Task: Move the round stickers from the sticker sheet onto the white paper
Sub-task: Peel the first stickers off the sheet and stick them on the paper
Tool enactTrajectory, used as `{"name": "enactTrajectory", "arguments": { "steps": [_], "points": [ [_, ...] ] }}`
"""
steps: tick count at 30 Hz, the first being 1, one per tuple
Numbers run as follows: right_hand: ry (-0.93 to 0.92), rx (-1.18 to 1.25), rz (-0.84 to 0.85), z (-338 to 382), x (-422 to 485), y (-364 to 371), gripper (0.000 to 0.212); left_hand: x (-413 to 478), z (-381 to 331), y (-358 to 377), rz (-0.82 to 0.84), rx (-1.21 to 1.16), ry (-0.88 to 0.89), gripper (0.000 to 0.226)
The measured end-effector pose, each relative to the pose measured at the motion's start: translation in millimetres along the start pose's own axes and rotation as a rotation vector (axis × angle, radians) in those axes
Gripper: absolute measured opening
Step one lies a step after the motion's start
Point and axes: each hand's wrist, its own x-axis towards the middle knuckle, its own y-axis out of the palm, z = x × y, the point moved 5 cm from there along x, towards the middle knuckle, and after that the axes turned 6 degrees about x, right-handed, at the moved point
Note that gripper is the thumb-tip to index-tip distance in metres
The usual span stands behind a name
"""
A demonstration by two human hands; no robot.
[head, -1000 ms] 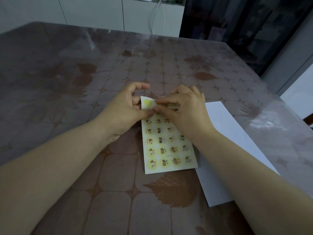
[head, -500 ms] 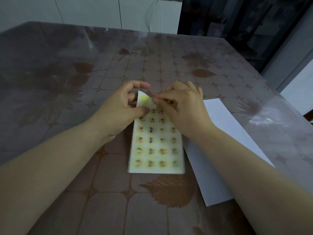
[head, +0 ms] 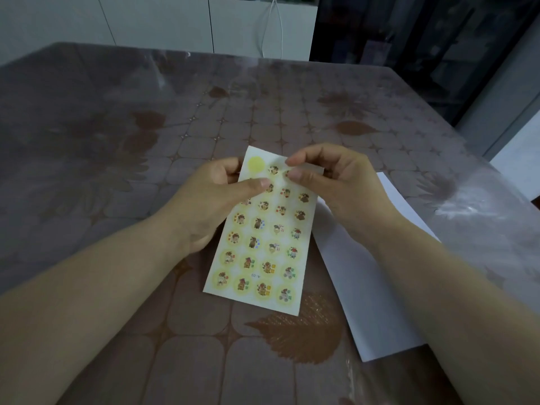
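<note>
Yellow sheet: the sticker sheet (head: 263, 244) is pale yellow card, held between both hands about mid-view. Its far end is lifted off the table (head: 146, 141). Can't tell if the near edge touches down.
Left hand: the left hand (head: 210, 206) grips the sheet's left edge near the top. The thumb is flat on the printed face and the other fingers (head: 226, 171) are curled round behind.
Right hand: the right hand (head: 336, 185) has thumb and forefinger closed narrow, pinching at a top-row sticker (head: 284, 172). Honestly can't tell if its edge is up yet.
Blank spot: there's a plain yellow circle (head: 256, 164) in the far-left corner, so I reckon one is already gone.
Round stickers: the other round stickers (head: 264, 205) sit in neat rows of four, all flat on the backing.
White paper: the white paper (head: 365, 287) lies flat on the table just right of the sheet, partly under the right forearm.
Handling: it's all featherweight and floppy, nothing fragile as such. The sheet will bow if it's only held at one end, so brace it right beside the sticker being peeled. I'd catch each sticker at its rim with a nail and carry it by the very edge, or it'll probably curl and stick to the fingers.
Long axis: it runs away from the person, with the far end leaning a bit right. Short edges are near and far, printed face up.
</note>
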Motion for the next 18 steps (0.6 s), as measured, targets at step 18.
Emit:
{"name": "enactTrajectory", "arguments": {
  "steps": [18],
  "points": [
    [0.103,0.287,-0.092,-5.2,0.5,-2.6,0.014,-2.8,-2.8,0.2,-0.041,-0.066,0.004,0.033]
  ]
}}
